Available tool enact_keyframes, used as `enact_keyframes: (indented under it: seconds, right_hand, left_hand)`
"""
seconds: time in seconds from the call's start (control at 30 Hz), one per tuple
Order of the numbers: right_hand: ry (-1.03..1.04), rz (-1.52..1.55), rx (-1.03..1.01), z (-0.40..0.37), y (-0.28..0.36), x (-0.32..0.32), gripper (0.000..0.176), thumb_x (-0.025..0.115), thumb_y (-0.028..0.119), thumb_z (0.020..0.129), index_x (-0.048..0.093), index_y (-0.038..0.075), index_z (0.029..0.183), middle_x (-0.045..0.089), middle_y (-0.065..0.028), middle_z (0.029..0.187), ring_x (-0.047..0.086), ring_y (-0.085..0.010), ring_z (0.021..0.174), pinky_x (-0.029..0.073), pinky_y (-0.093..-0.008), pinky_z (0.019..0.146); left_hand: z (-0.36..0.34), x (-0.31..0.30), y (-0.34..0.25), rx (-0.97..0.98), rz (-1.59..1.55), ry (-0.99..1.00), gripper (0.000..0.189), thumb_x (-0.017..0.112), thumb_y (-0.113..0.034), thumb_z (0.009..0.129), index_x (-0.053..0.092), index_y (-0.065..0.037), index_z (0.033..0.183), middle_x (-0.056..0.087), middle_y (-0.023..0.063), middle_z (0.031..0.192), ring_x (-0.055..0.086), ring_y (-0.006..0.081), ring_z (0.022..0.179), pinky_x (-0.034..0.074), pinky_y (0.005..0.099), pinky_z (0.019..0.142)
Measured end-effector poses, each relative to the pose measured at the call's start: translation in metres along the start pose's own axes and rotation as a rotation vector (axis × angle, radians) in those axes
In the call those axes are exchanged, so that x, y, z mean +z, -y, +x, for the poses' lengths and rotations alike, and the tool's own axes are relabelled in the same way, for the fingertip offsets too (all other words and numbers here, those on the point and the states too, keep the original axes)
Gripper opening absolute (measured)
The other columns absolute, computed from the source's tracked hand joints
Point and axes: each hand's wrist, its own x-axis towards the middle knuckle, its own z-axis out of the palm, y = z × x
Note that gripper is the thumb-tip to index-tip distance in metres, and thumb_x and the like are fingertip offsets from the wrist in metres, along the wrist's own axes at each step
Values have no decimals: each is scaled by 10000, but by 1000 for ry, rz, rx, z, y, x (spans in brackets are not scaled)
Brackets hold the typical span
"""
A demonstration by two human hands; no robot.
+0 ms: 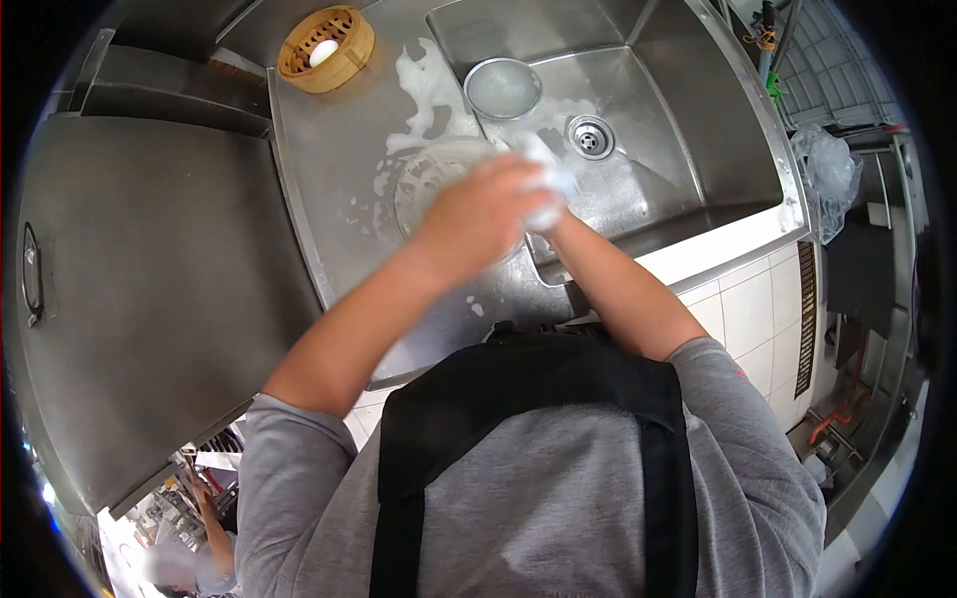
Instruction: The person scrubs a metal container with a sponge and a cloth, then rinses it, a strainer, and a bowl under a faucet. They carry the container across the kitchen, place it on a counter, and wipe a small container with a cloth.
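My left hand [488,204] is curled over my right hand [554,211], above the inner edge of the steel sink. White suds or a foamy white thing [546,171] covers the fingers, and motion blurs it. What lies between the hands cannot be made out; the right fingers are hidden. Beneath my left hand and forearm is a round, foam-covered piece [421,184], partly hidden, on the steel counter [344,214]. Just beyond my hands, a round metal bowl [503,90] holds cloudy liquid.
The sink basin [663,140] has a drain [590,138] to the right of my hands. Foam [427,85] streaks the counter. At the back left stands a bamboo steamer [344,65] with a white, egg-shaped object [322,52] in it. Another person's arm [212,523] shows at lower left.
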Motion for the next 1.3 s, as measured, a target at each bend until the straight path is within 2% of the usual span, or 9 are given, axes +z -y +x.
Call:
enact_keyframes:
  seconds: [0.07,0.13,0.33,0.4,0.57,0.7,0.77,0.87,1.3]
  right_hand:
    - [206,684,437,-7,13,2,104,657,101,828,648,8,874,650,-113,778,636,-180,665,519,-331,563]
    - [21,-340,-113,27,-32,-25,173,682,165,829,645,-3,814,621,-98,692,616,-188,591,484,-363,502]
    - [-128,-153,87,9,-4,7,167,687,142,816,650,-18,845,617,-85,685,609,-172,595,481,-372,521]
    - [-151,489,45,6,-7,11,235,687,197,842,648,-31,795,609,-73,657,565,-161,559,455,-348,499]
    - [-128,-231,151,6,3,6,134,676,104,820,650,-28,831,653,-84,802,606,-149,695,477,-321,571]
    - [-60,-141,-87,5,-10,0,248,687,146,830,644,-66,951,661,-105,898,632,-167,773,517,-329,640]
    - [-110,322,-21,10,-29,-9,259,671,168,855,654,-90,863,663,-112,805,628,-170,658,511,-324,555]
    - [-164,-173,124,10,-4,5,297,686,226,857,647,-39,729,598,-61,632,524,-154,531,431,-345,488]
    - [-152,-136,118,12,-1,7,372,726,270,829,618,-51,673,601,-91,644,522,-161,537,428,-363,474]
  left_hand:
    - [1,-1,-16,76,-37,66,449,594,11,696,642,-202,1088,584,67,1196,518,283,1156,458,382,954]
    - [12,-6,12,1,-37,12,445,604,4,692,641,-198,1087,585,62,1199,518,281,1157,457,381,956]
    - [15,-5,16,-89,-67,-48,485,593,45,678,644,-192,1098,598,105,1160,543,304,1119,460,391,947]
    - [12,2,7,16,-41,-39,483,589,55,680,644,-181,1097,600,112,1146,549,305,1105,458,385,948]
    - [29,-13,42,-115,-125,-66,462,608,24,680,644,-172,1096,594,83,1172,533,291,1127,441,388,970]
    - [9,7,-3,60,-52,-56,484,579,60,680,636,-161,1108,590,113,1170,547,314,1104,448,392,960]
    - [11,3,4,9,-54,-53,489,577,61,680,634,-164,1111,586,116,1181,543,316,1112,448,394,962]
    - [9,-15,43,-122,-14,-87,529,586,53,660,631,-192,1127,570,98,1220,512,303,1165,442,397,975]
    - [-55,-26,14,-141,-21,-67,638,533,109,592,647,-215,1130,589,75,1186,536,287,1143,447,409,976]
